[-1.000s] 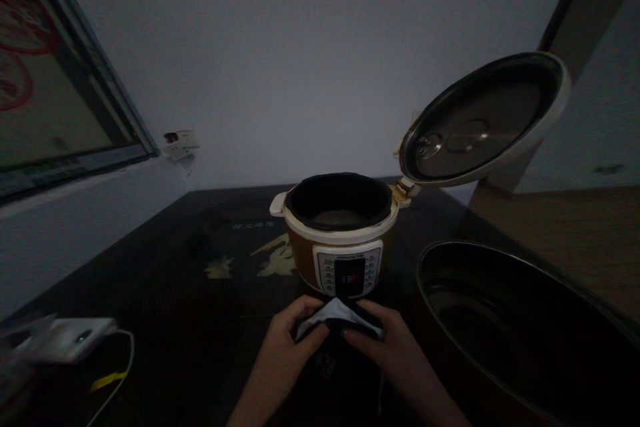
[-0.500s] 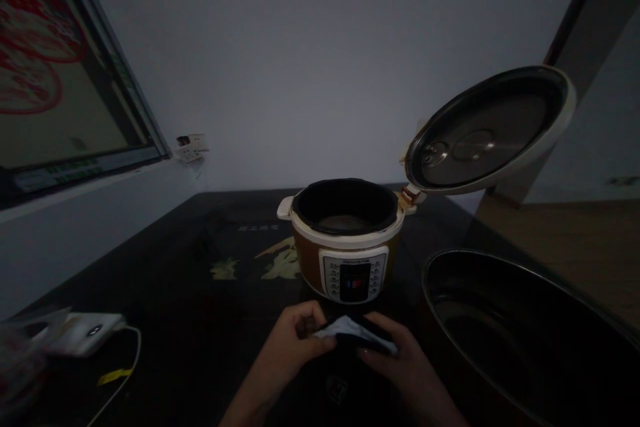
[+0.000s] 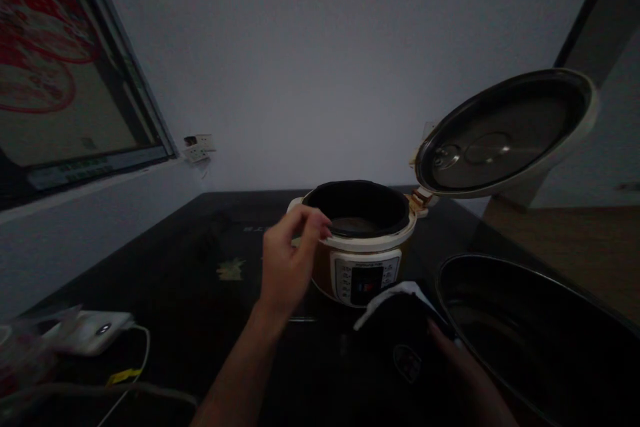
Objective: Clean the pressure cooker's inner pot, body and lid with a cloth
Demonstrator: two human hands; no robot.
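My left hand is raised in front of the left rim of a multicooker. Its fingers are curled in toward the thumb, and I see nothing between them; whether they touch the rim, I cannot tell. Lower right, my right hand, mostly in shadow, grips the right edge of a dark mitt-like pouch. This pouch has a white lining showing along its top edge and a small badge on its front. The cooker's dark inner pot shows, and its lid stands tilted up on the right.
A large dark pan stands at the right, close to my right hand. On the left are a white device with a cable, a yellow tag and a plastic bag. A wall rises behind the dark tabletop.
My left hand has let go of the pouch and moved up to the cooker's left rim. My right hand has moved right and the pouch now hangs wider. The view has shifted slightly left.
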